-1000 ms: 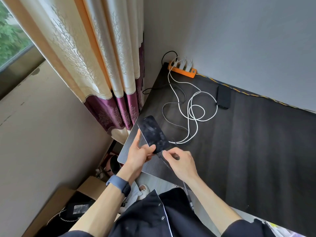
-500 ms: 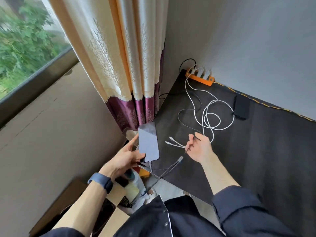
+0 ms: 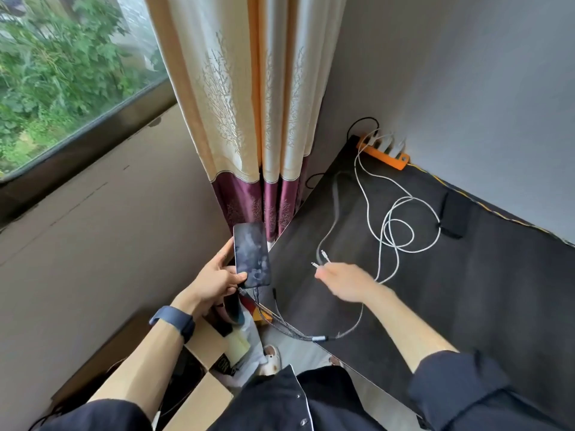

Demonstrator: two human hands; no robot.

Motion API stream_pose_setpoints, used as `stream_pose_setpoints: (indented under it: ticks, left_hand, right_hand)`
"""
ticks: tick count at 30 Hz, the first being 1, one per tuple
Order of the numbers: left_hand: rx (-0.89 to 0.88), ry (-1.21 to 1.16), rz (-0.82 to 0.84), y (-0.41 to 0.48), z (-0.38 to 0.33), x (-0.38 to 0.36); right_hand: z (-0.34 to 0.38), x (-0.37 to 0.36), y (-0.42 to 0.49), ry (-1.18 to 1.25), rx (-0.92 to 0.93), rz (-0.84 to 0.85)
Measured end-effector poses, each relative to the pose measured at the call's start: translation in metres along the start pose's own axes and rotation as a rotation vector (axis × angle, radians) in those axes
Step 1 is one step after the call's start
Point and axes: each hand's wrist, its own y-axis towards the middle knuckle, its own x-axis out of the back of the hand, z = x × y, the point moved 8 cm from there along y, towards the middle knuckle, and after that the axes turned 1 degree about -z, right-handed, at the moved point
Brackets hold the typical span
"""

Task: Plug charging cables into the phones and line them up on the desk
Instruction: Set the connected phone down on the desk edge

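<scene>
The left hand (image 3: 217, 279) grips a dark phone (image 3: 251, 255) upright just off the table's (image 3: 466, 290) left edge, with a braided cable (image 3: 280, 321) hanging from the phone's bottom end. The right hand (image 3: 345, 283) is blurred over the table beside two loose white connectors (image 3: 320, 259); I cannot tell whether it grasps anything. To its right the table surface lies open.

No text reads clearly; the bag (image 3: 231, 362) on the floor bears letters, perhaps "MO".
</scene>
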Motion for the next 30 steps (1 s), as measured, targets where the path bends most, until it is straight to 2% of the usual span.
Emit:
stream_pose_setpoints:
  ticks: [1, 3, 8, 12, 13, 15, 17, 19, 21, 22, 24, 26, 30]
  left_hand:
    - [-0.006, 0.011, 0.011, 0.002, -0.001, -0.005]
    - [-0.005, 0.024, 0.020, 0.005, -0.002, -0.012]
    - [0.024, 0.023, 0.005, 0.009, 0.006, -0.027]
    - [0.044, 0.072, 0.026, 0.014, 0.009, -0.032]
    - [0.047, 0.091, 0.029, 0.014, 0.008, -0.032]
    - [0.058, 0.120, 0.031, 0.014, 0.003, -0.029]
    - [0.073, 0.148, 0.034, 0.014, -0.003, -0.020]
    - [0.074, 0.168, 0.042, 0.012, -0.012, -0.009]
    - [0.070, 0.158, 0.011, 0.011, -0.019, 0.004]
    - [0.068, 0.151, -0.008, 0.010, -0.022, 0.010]
    - [0.060, 0.137, -0.013, 0.011, -0.024, 0.018]
    - [0.074, 0.109, 0.016, 0.013, -0.020, 0.017]
    - [0.158, 0.151, 0.061, 0.022, -0.001, 0.004]
  right_hand:
    - [-0.002, -0.019, 0.004, -0.040, 0.005, 0.040]
    - [-0.008, -0.044, 0.015, 0.043, 0.007, 0.020]
    - [-0.014, -0.062, 0.039, 0.642, -0.046, -0.202]
    - [-0.036, -0.043, 0.049, 1.144, -0.264, -0.449]
    - [-0.033, -0.041, 0.054, 1.291, -0.266, -0.438]
    - [-0.008, -0.042, 0.066, 1.449, -0.166, -0.268]
    - [0.009, -0.056, 0.073, 1.233, -0.085, -0.102]
    - [-0.010, -0.066, 0.071, 0.985, -0.167, -0.223]
    - [-0.043, -0.070, 0.051, 0.774, -0.386, -0.367]
    - [-0.049, -0.076, 0.044, 0.650, -0.438, -0.337]
    - [-0.041, -0.108, 0.037, 0.476, -0.365, -0.108]
    - [-0.018, -0.135, 0.032, 0.446, -0.259, 0.041]
    - [0.006, -0.142, 0.039, 0.448, -0.239, 0.012]
